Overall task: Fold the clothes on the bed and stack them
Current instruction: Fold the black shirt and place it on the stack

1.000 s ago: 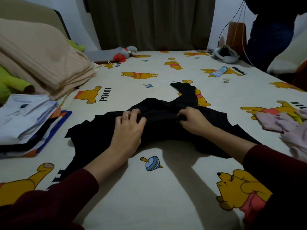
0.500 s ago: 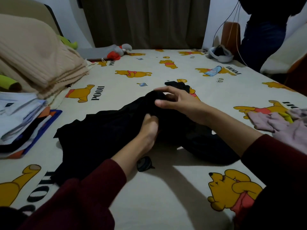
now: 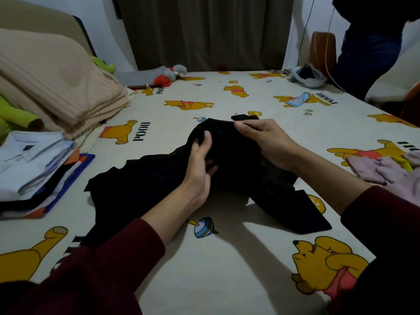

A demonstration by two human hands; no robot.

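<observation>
Both hands, left [image 3: 201,164] and right [image 3: 263,142], grip black garment [image 3: 141,185]; bedsheet [image 3: 204,269] reads "POOH".

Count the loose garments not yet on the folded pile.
2: the black garment held in both hands at the bed's middle, and a pink garment at the right edge, partly cut off. Others may be out of view.

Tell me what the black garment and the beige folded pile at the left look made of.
Black garment: thin, soft, matte fabric, likely a light knit; it drapes and bunches limply. Beige pile: thick ribbed knit, probably a sweater or blanket; parallel ridges and stacked bulky edges show. Exact fibres cannot be told.
</observation>
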